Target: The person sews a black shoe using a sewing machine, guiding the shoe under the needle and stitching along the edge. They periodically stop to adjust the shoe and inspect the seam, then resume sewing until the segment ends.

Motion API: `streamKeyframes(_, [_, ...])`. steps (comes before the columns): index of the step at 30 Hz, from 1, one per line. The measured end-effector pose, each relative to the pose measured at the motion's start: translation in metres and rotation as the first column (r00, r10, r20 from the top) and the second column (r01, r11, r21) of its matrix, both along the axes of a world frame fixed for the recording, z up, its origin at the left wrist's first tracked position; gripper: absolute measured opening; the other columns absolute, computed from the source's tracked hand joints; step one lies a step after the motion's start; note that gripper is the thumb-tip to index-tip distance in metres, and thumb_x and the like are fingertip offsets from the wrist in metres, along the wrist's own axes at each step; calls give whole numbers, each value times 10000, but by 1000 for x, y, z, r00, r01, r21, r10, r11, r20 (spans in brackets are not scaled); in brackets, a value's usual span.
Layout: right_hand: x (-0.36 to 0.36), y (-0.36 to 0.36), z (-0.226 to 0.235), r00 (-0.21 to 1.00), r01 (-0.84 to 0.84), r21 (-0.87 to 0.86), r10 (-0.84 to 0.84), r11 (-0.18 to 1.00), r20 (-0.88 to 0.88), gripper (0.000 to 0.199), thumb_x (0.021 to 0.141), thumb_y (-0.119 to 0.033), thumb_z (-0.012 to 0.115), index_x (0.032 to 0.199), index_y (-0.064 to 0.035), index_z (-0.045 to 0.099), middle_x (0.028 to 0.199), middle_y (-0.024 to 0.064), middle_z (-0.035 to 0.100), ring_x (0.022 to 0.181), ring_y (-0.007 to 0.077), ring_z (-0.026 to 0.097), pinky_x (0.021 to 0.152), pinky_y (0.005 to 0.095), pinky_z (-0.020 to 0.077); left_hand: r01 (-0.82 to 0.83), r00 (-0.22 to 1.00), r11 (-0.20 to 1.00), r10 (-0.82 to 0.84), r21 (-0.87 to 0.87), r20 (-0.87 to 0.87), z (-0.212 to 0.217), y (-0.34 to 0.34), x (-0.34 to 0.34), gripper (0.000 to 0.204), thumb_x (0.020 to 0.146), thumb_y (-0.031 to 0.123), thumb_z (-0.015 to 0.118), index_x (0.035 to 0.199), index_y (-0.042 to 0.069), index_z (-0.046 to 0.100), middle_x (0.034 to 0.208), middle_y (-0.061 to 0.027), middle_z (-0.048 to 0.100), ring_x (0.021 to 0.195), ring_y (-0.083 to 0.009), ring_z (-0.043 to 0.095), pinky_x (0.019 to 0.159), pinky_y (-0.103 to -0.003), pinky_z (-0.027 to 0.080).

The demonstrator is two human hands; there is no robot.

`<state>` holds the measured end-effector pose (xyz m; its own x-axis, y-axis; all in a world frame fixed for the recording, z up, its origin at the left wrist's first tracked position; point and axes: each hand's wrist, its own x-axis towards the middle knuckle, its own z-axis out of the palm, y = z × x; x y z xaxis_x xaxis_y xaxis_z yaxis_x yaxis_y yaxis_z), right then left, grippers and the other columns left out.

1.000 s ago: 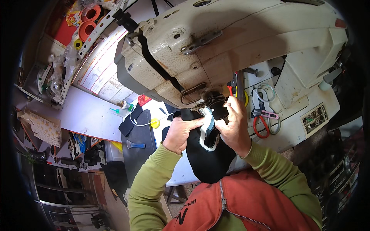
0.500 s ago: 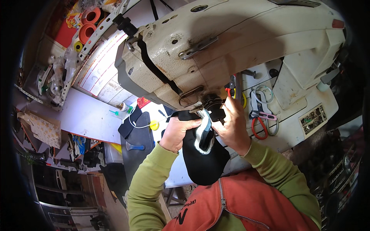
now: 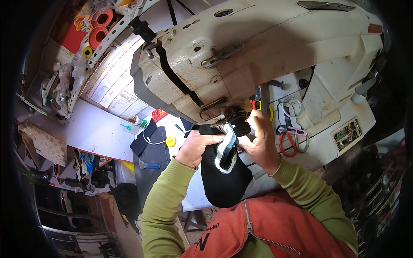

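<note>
Holding a black fabric piece [image 3: 223,180] under the head of a big cream-white sewing machine [image 3: 258,56], the person works with both hands close together. The left hand [image 3: 195,148] is closed on the upper left edge of the fabric, with the fingers curled over it, just below the machine's lower left end. The right hand [image 3: 260,144] is on the other side of the fabric, below the machine's needle area; its fingers are bent and pinch the fabric near a black round part [image 3: 238,119] of the machine. Between the two hands lies a white and light blue band [image 3: 226,148] on the fabric, and the rest of the black fabric hangs down from the hands toward the person's orange vest [image 3: 258,232].

To the right of the right hand, below the machine, scissors with red handles [image 3: 287,144] and other scissors with pale handles [image 3: 292,107] lie on the white tabletop [image 3: 335,142]. To the left of the machine, a yellow round thing [image 3: 171,141] and a blue tool [image 3: 149,165] lie on a dark mat. Far up left of the machine stand orange tape rolls [image 3: 100,26].
</note>
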<state>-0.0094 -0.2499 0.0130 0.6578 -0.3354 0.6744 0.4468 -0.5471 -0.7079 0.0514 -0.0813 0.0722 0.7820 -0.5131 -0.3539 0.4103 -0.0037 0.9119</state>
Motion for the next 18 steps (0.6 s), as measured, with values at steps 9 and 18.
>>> streamKeyframes(9, [18,-2,5,982,-191,-57,190,980,-21,158,731,-102,687,858,-14,656,962,108,575,902,286,544,789,383,440,48,999,997,-49,62,12,3,-1,2,271,755,-53,688,1017,2,651,982,-39,662,889,-129,614,820,-261,491])
streamKeyframes(18, [-18,11,-19,986,-55,-417,116,907,122,254,661,-118,681,910,-169,669,969,-30,578,924,184,528,853,385,369,53,982,995,-66,82,178,-2,2,1,231,803,19,689,1029,-18,659,940,-41,677,837,-107,617,764,-251,491])
